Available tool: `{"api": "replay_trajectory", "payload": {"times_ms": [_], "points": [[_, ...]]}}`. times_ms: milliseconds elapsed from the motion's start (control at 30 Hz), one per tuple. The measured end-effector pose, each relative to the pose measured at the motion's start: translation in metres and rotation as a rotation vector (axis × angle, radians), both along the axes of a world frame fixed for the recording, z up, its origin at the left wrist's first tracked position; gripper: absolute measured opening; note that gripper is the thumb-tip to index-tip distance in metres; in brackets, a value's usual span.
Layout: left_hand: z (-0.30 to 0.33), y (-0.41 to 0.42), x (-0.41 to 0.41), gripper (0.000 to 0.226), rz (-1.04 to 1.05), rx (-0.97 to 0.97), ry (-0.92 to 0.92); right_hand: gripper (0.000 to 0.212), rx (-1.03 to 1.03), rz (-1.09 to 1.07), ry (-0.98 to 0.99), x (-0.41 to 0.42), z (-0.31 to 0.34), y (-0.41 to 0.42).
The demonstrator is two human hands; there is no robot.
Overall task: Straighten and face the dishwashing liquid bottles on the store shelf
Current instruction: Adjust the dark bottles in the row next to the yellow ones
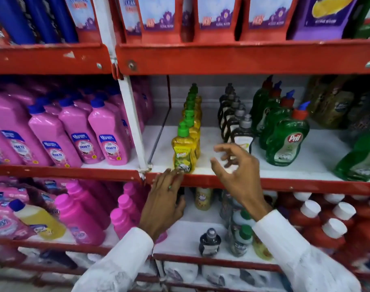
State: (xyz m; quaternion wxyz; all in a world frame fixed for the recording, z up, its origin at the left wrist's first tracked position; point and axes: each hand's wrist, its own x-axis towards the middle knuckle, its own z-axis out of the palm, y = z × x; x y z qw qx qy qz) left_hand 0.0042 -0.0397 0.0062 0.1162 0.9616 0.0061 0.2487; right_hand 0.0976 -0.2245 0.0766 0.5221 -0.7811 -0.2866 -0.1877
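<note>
Yellow dishwashing liquid bottles (pixel 185 153) with green caps stand in a single file on the middle shelf (pixel 211 168), the front one right at the edge with its label turned out to the aisle, which is how a faced row should read. Just below that front bottle, the left hand (pixel 164 200) lies flat over the red shelf lip (pixel 285 183), fingers (pixel 173 175) spread and holding nothing; their tips touch or nearly touch the bottle's base, seemingly to steady it or nudge it flush with the edge. To the right of this hand, across a bare strip of shelf, the right hand (pixel 235 168) hovers with its fingers apart and curled, also empty. Directly behind it stands the row of dark bottles (pixel 242 137) with grey caps, the front one partly hidden by the fingers; the open grip looks shaped to close around that bottle and draw it forward or square it. Further right of the right hand, the green bottles (pixel 286 142) with red-and-blue caps sit angled and a little staggered, set back from the edge, so they likely need turning and pulling forward too.
</note>
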Motion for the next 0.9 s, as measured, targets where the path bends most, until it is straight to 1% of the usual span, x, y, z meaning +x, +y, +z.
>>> {"api": "replay_trajectory", "payload": {"times_ms": [67, 133, 233, 300, 367, 400, 433, 533, 567, 733, 800, 900], "points": [[0.000, -0.008, 0.007, 0.061, -0.028, -0.007, 0.004, 0.024, -0.001, -0.016, 0.100, -0.017, -0.046, -0.023], [-0.002, -0.015, 0.012, 0.059, -0.037, -0.010, 0.023, 0.028, -0.084, -0.013, 0.241, -0.031, -0.098, -0.036], [-0.002, -0.019, 0.016, 0.056, -0.023, -0.046, 0.014, 0.044, -0.272, -0.041, 0.427, -0.044, -0.172, -0.038], [-0.001, -0.019, 0.016, 0.054, -0.018, -0.051, 0.006, 0.059, -0.315, -0.061, 0.532, -0.049, -0.206, -0.032], [0.002, -0.019, 0.016, 0.054, -0.022, -0.047, 0.010, 0.068, -0.316, -0.114, 0.599, -0.050, -0.225, -0.024], [0.004, -0.018, 0.015, 0.054, -0.024, -0.049, 0.014, 0.067, -0.310, -0.127, 0.625, -0.049, -0.229, -0.022], [0.005, -0.018, 0.015, 0.054, -0.022, -0.056, 0.022, 0.063, -0.296, -0.122, 0.645, -0.049, -0.230, -0.020], [0.009, -0.018, 0.013, 0.055, -0.018, -0.081, 0.050, 0.036, -0.239, -0.076, 0.631, -0.048, -0.235, -0.019], [0.010, -0.018, 0.012, 0.056, -0.019, -0.083, 0.052, 0.031, -0.223, -0.069, 0.623, -0.047, -0.237, -0.018], [0.012, -0.017, 0.011, 0.057, -0.014, -0.084, 0.069, 0.018, -0.130, -0.019, 0.620, -0.055, -0.226, -0.021], [0.012, -0.016, 0.011, 0.057, -0.019, -0.086, 0.068, 0.014, -0.090, -0.012, 0.569, -0.058, -0.203, -0.026], [0.010, -0.017, 0.009, 0.057, -0.013, -0.077, 0.059, 0.021, -0.054, -0.066, 0.443, -0.058, -0.143, -0.038]]}}
